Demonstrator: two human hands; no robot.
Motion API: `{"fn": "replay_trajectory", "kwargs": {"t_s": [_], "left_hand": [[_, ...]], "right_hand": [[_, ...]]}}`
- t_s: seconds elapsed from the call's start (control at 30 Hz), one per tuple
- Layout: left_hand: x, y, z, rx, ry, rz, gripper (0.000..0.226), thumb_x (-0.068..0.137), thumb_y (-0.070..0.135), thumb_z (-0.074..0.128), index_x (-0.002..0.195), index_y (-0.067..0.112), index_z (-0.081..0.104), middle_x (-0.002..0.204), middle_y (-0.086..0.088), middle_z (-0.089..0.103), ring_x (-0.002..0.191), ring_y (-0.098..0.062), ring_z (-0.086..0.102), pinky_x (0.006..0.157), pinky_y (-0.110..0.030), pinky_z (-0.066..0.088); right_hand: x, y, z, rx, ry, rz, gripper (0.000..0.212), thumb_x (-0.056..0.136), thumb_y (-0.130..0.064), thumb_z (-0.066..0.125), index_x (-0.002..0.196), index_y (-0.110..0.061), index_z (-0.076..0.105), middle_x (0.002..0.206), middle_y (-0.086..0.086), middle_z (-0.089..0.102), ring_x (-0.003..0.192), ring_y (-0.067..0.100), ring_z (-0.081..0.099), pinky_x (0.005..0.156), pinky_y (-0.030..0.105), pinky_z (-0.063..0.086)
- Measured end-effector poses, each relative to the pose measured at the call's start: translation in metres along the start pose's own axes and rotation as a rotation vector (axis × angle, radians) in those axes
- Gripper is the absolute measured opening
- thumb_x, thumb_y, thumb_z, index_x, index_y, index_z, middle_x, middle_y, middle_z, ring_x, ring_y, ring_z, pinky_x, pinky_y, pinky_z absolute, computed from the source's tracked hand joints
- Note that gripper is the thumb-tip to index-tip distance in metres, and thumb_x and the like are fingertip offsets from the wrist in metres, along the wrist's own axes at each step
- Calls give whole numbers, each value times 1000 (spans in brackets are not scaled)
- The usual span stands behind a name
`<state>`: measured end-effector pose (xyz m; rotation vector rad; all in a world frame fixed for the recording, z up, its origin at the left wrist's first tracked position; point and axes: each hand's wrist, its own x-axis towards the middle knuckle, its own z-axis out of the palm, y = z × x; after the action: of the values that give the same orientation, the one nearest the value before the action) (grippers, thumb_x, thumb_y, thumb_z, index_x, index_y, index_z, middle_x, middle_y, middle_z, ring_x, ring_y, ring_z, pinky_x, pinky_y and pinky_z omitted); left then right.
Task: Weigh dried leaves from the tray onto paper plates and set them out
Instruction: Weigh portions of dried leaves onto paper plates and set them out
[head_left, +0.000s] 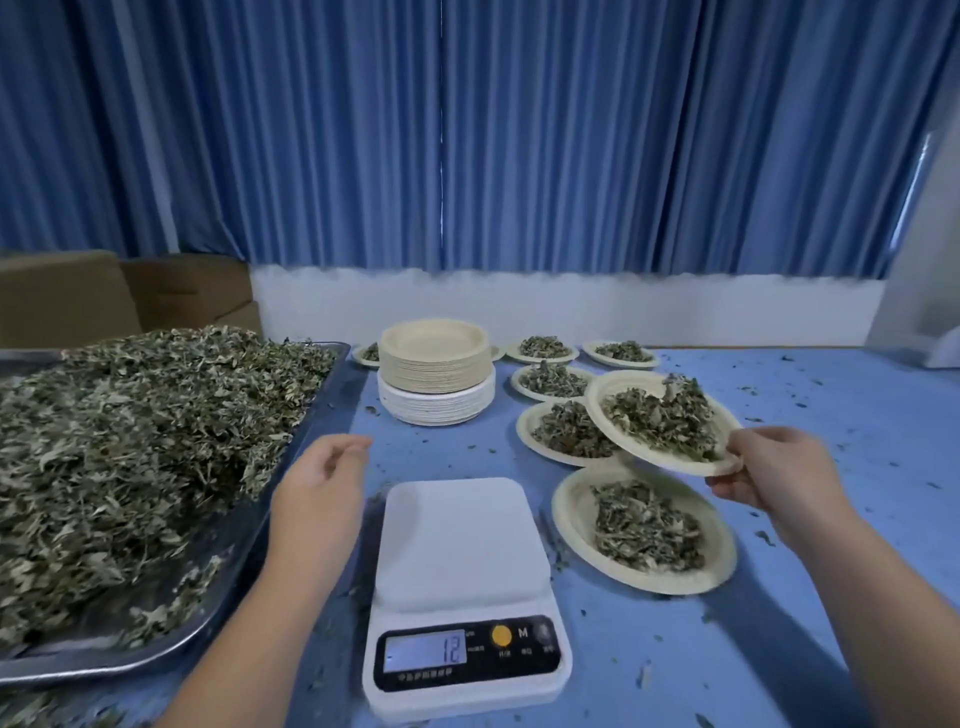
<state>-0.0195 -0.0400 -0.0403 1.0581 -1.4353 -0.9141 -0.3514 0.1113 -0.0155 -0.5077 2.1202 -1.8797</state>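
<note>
Sitting nearest on the blue table: white scale, platform bare. Hovering above it, left hand, fingers loosely apart, holding nothing. Pinching the rim of a tilted paper plate of dried leaves, right hand, lifted over filled plates. Heaping more leaves, metal tray at left; plate stack behind. Littering the tabletop, leaf crumbs; hanging beyond, blue curtains, cardboard boxes.
</note>
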Motion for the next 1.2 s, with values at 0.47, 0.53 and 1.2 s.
{"fn": "replay_trajectory", "kwargs": {"t_s": [0.47, 0.53, 1.2], "left_hand": [[22, -30, 14, -14, -43, -161, 23, 97, 17, 47, 91, 24, 68, 89, 5, 67, 81, -14, 61, 63, -33, 41], [24, -31, 15, -21, -38, -170, 23, 97, 18, 47, 91, 24, 68, 88, 5, 67, 80, -14, 61, 63, -33, 42], [30, -38, 21, -39, -6, -208, 25, 95, 27, 47, 83, 27, 69, 78, 7, 68, 72, -14, 60, 61, -33, 40]], "right_hand": [[102, 23, 9, -152, 110, 245, 12, 96, -10, 51, 91, 0, 50, 69, 18, 64, 33, 22, 60, 36, 32, 51], [112, 22, 18, -158, 109, 256, 17, 97, -10, 52, 82, -2, 49, 71, 15, 60, 29, 19, 56, 31, 28, 49], [140, 12, 76, 204, 0, 339, 29, 92, 7, 53, 121, 3, 50, 81, 10, 46, 74, 22, 58, 74, 33, 58]]}}
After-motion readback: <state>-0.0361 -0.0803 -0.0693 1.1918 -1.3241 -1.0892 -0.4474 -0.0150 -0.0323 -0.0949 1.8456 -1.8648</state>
